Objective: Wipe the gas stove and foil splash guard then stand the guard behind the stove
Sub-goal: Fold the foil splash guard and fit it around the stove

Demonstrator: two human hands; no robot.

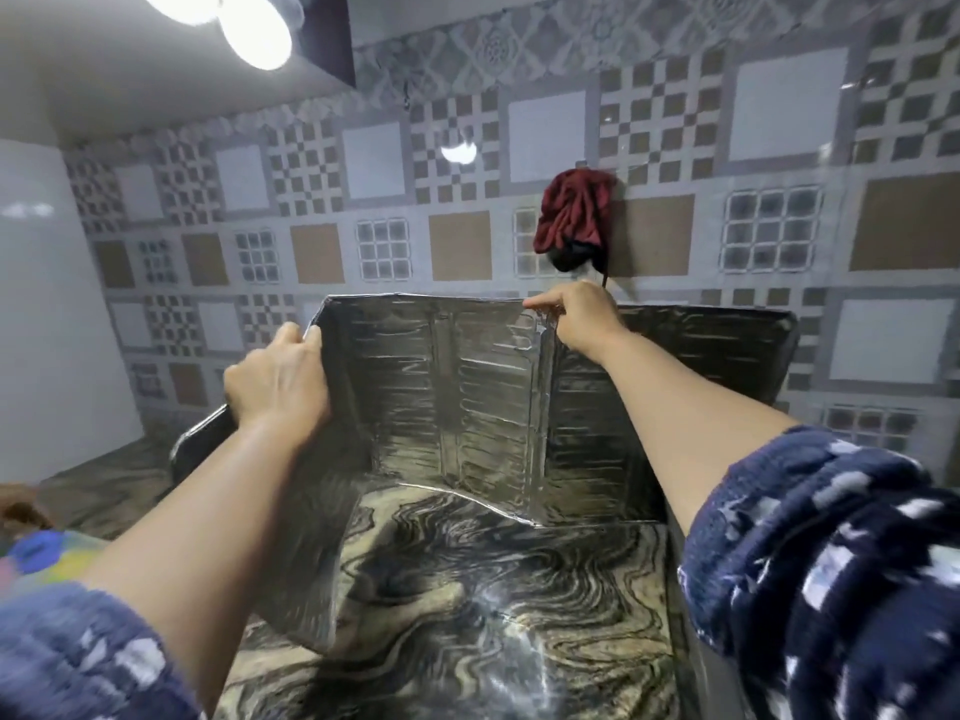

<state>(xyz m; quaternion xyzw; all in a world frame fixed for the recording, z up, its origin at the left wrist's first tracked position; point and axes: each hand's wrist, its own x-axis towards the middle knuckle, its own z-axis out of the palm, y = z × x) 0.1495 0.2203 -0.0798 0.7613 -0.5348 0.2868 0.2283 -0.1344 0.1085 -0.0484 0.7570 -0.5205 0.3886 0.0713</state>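
The foil splash guard (457,387) stands upright on the marbled countertop (493,605), its folded panels bent around three sides. My left hand (278,379) grips the top edge of its left panel. My right hand (576,317) pinches the top edge at a fold in the back panel. The guard's right panel (675,366) runs off behind my right forearm. A dark rounded edge, possibly the gas stove (200,439), shows to the left behind my left wrist; the rest of it is hidden.
A dark red cloth (571,215) hangs from a hook on the patterned tile wall (374,163) above the guard. A white wall (52,304) closes the left side. Colourful blurred items (36,553) lie at the lower left.
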